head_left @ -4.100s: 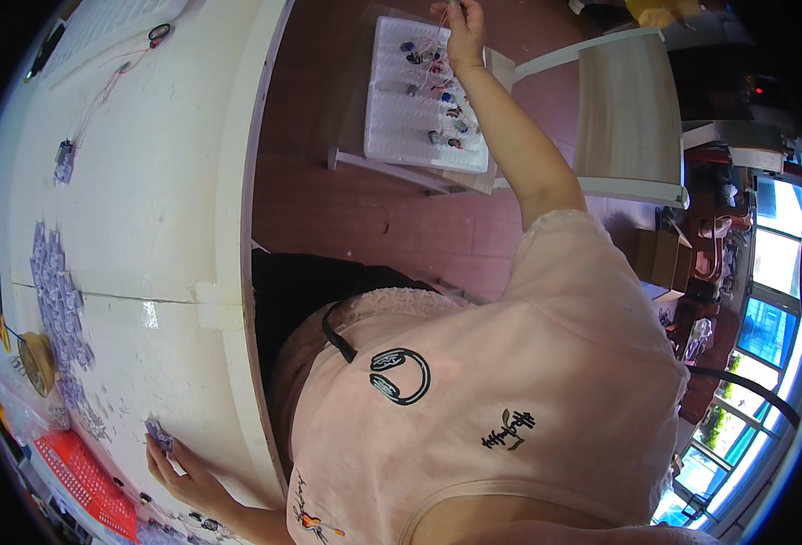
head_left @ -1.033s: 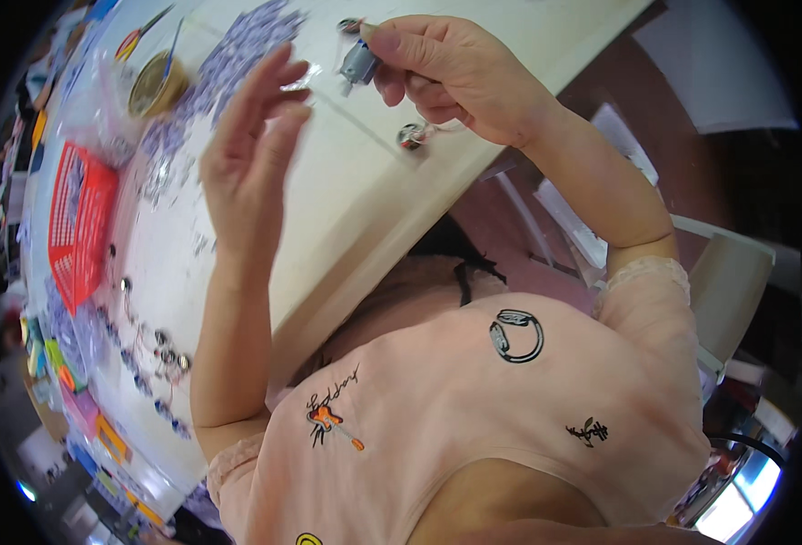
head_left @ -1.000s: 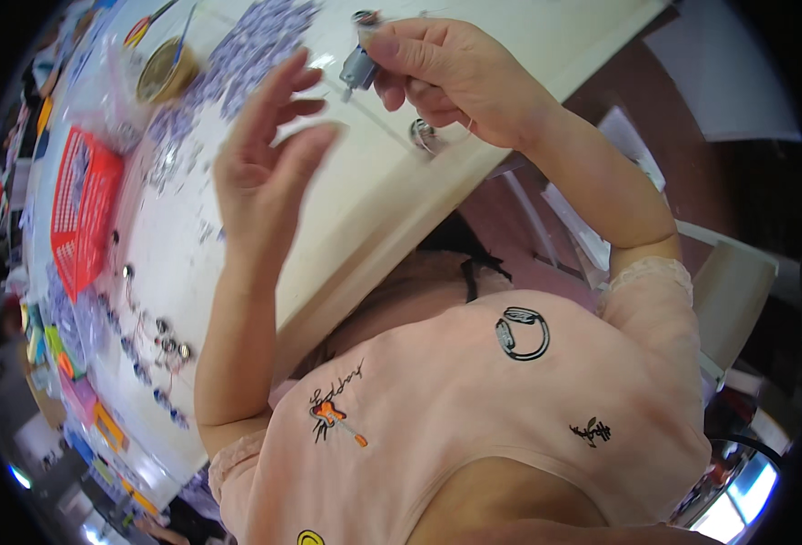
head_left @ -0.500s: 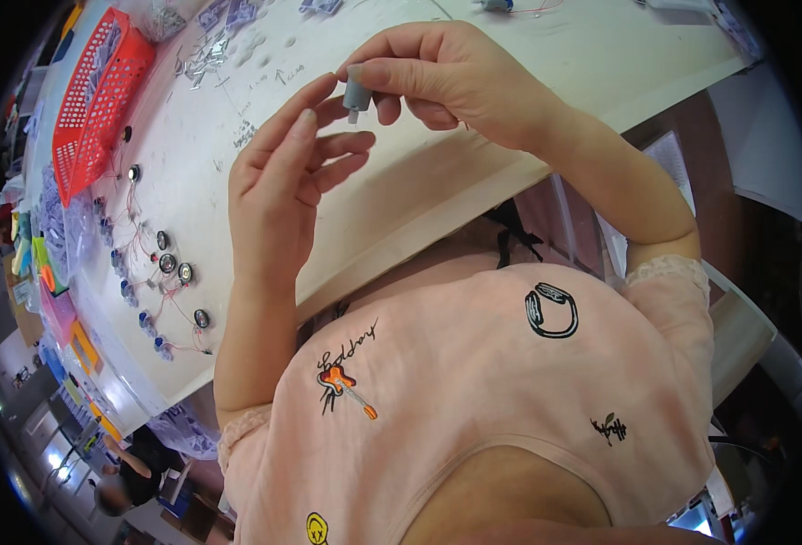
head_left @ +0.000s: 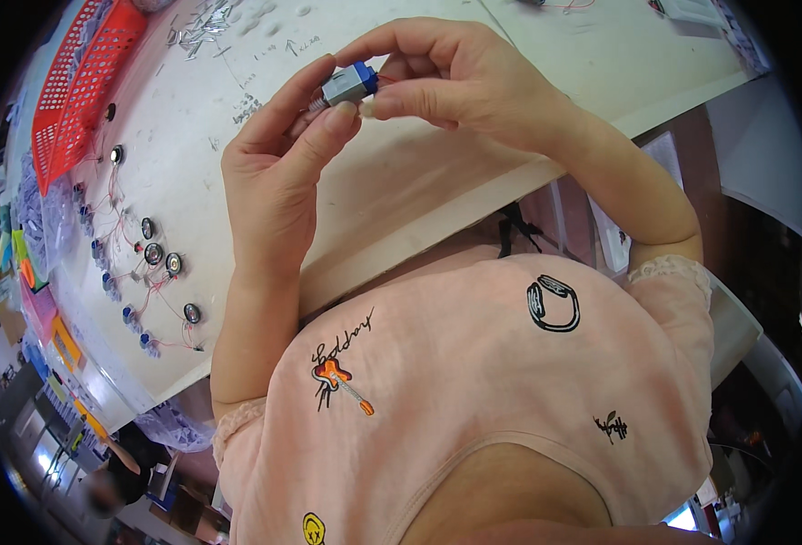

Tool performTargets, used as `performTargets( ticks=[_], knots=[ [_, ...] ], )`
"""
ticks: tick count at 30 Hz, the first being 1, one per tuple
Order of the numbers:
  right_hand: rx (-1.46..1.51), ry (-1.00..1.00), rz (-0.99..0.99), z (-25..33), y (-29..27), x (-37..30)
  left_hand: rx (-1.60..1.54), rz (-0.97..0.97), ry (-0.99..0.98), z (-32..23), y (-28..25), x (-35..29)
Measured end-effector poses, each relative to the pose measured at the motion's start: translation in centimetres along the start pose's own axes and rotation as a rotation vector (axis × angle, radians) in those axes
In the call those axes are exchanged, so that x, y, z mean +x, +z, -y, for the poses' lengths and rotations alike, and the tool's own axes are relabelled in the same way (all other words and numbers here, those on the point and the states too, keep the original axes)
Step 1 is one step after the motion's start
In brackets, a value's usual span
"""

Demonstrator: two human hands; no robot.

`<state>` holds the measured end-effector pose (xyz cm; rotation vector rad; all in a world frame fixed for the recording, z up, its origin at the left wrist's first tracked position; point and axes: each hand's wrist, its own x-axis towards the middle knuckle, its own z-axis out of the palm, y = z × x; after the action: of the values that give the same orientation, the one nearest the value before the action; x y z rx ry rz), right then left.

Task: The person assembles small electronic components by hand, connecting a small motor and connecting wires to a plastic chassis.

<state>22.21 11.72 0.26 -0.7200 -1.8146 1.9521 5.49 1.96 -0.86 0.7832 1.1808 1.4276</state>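
Note:
Above the table's near edge, both hands are at a small motor with a grey metal body and a blue end cap. My left hand pinches the grey body between thumb and fingers; a pale ridged piece on the shaft end shows between them. At the blue end is my right hand, its thumb and forefinger closed around the cap. A short red wire comes off the cap, partly hidden by the right fingers.
Along the left side of the white table lie several round black parts wired to small blue pieces. A red perforated basket stands beyond them. Loose metal pins are scattered at the far left. Another person is at lower left.
The motor has turned from hanging shaft-down in my right fingers to lying sideways, its blue end now showing. My left thumb and fingers have closed on its body.

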Motion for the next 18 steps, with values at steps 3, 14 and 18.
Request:
performTargets(
  ticks=[3,14,18],
  knots=[
    [-0.117,-0.089,0.013,-0.9,-0.1,-0.3,0.034,0.002,0.014,0.1,-0.1,0.1],
    [-0.408,-0.171,-0.005,1.3,-1.4,-0.6,-0.094,0.042,-0.193,-0.1,-1.2,0.6],
    [-0.346,-0.189,-0.037,1.0,-1.2,-0.1,-0.054,0.025,-0.220,0.2,-1.5,0.8]
  ],
)
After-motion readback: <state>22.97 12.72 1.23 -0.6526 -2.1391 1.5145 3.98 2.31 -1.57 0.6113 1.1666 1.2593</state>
